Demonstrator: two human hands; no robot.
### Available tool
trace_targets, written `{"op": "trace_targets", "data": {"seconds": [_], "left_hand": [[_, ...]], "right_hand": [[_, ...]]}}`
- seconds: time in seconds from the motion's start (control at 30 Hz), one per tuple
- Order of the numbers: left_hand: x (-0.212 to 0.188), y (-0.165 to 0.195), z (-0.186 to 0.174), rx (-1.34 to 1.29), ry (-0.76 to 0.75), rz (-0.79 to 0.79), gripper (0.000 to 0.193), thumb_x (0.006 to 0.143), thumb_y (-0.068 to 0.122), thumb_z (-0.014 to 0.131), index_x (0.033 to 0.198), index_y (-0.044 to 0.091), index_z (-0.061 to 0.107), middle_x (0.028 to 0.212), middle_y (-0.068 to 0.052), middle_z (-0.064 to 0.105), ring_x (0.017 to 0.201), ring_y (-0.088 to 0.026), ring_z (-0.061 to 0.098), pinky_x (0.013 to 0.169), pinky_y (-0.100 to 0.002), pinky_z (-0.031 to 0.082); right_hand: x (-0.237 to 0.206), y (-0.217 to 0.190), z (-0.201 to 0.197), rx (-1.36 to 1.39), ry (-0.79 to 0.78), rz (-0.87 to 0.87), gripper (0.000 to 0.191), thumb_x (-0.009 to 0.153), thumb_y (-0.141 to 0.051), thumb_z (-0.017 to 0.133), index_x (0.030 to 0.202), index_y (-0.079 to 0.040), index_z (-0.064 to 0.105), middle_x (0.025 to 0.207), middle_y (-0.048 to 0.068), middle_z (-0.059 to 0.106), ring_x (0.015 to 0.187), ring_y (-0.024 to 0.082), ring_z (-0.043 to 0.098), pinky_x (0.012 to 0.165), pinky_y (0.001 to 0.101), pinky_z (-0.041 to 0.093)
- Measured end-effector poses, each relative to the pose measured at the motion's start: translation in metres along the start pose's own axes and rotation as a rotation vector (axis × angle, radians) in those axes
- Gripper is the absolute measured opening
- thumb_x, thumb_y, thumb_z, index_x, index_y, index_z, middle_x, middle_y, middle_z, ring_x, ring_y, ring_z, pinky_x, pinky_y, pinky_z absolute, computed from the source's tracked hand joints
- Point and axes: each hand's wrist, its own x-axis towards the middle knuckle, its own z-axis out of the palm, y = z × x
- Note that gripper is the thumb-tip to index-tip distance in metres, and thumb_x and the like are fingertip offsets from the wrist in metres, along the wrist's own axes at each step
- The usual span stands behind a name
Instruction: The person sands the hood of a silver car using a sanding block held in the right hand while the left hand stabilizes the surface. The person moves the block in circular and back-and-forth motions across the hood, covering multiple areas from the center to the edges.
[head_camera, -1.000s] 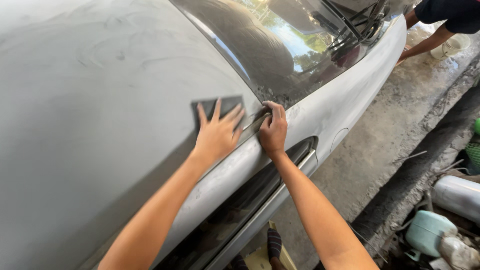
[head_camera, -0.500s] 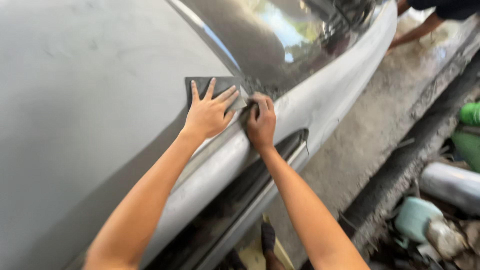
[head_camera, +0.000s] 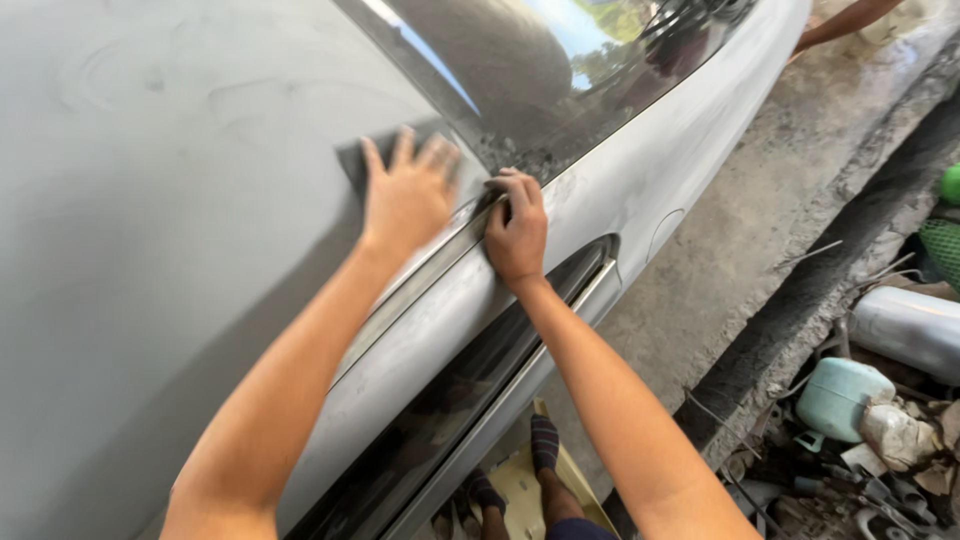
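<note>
Head view: I look down along a grey, dull-sanded car body (head_camera: 150, 250). My left hand (head_camera: 405, 195) lies flat and open, fingers spread, pressing a dark sheet of sandpaper (head_camera: 352, 160) against the roof panel just beside the top corner of the windscreen (head_camera: 560, 70). The sheet shows only at the hand's left edge; the rest is under the palm. My right hand (head_camera: 516, 228) sits just beside it on the pillar, fingers curled down onto the edge by the glass; I cannot tell whether it grips anything. Below, a side window opening (head_camera: 500, 360) runs dark. My feet in striped socks (head_camera: 543, 445) stand on yellowish cardboard (head_camera: 520, 490). At right, concrete floor (head_camera: 760, 200), a pale green jug (head_camera: 840, 395), scrap. Another person's arm (head_camera: 845, 20) shows top right.
</note>
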Motion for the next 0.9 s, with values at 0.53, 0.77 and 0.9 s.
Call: {"op": "trace_targets", "data": {"seconds": [0.53, 0.77, 0.9], "left_hand": [[0.030, -0.051, -0.012, 0.010, -0.056, 0.024, 0.057, 0.103, 0.054, 0.033, 0.156, 0.033, 0.032, 0.163, 0.007, 0.029, 0.147, -0.043, 0.018, 0.104, -0.087, 0.006], [-0.047, -0.101, -0.012, -0.051, 0.024, -0.157, 0.058, 0.105, 0.041, 0.044, 0.161, 0.024, 0.039, 0.171, -0.001, 0.033, 0.152, -0.054, 0.018, 0.104, -0.089, 0.004], [-0.047, -0.035, 0.009, -0.042, -0.019, 0.163, 0.062, 0.100, 0.051, 0.041, 0.159, 0.031, 0.036, 0.166, 0.006, 0.030, 0.152, -0.045, 0.021, 0.112, -0.084, 0.004]], "right_hand": [[-0.002, 0.010, 0.001, 0.030, -0.010, 0.044, 0.029, 0.087, 0.009, 0.051, 0.109, -0.002, 0.068, 0.128, 0.019, 0.064, 0.122, 0.036, 0.062, 0.105, 0.0415, 0.052], [-0.005, 0.014, 0.001, 0.018, -0.018, 0.031, 0.030, 0.085, 0.009, 0.051, 0.108, -0.002, 0.068, 0.127, 0.019, 0.064, 0.124, 0.037, 0.061, 0.105, 0.0418, 0.051], [-0.004, 0.015, 0.002, 0.041, -0.011, 0.021, 0.030, 0.085, 0.009, 0.052, 0.108, -0.001, 0.068, 0.127, 0.019, 0.064, 0.123, 0.037, 0.061, 0.106, 0.0422, 0.051]]}}
